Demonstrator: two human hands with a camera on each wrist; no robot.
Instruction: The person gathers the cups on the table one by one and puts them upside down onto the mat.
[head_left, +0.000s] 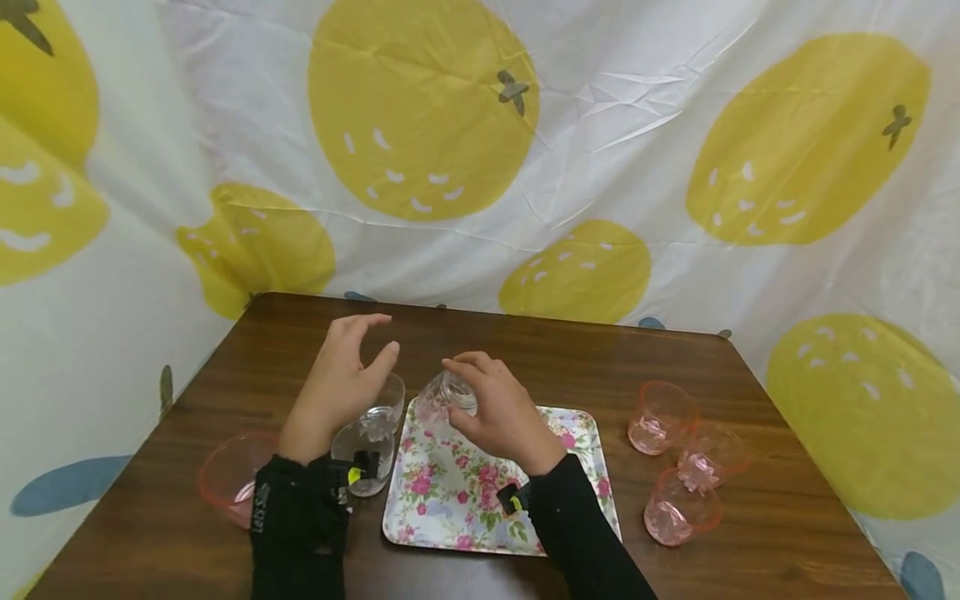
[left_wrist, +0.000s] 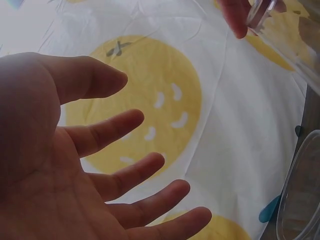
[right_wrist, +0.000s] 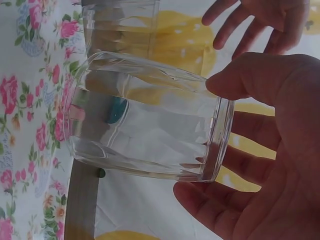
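Right hand point(head_left: 491, 408) grips a clear, faceted drinking glass point(right_wrist: 150, 120) by its base, thumb on one side, fingers on the other. Glass is tilted bottom-up, rim pointing down and left of that hand, at the far-left corner of the white rectangular tray with pink floral print point(head_left: 442, 492). Can't tell if the rim touches the tray. Tray lies below the right hand, on the dark brown wood-grain tabletop point(head_left: 600, 354).

Left hand point(head_left: 341, 375) holds nothing: palm raised, fingers spread, thumb apart. Two more clear glasses point(head_left: 363, 467) stand just right of the left wrist, beside the tray's left edge. One pink-tinted transparent cup with red-orange rim point(head_left: 225, 479) sits left of that wrist. Three similar pink cups point(head_left: 667, 521) stand upright, grouped well right of the right hand, off the tray.
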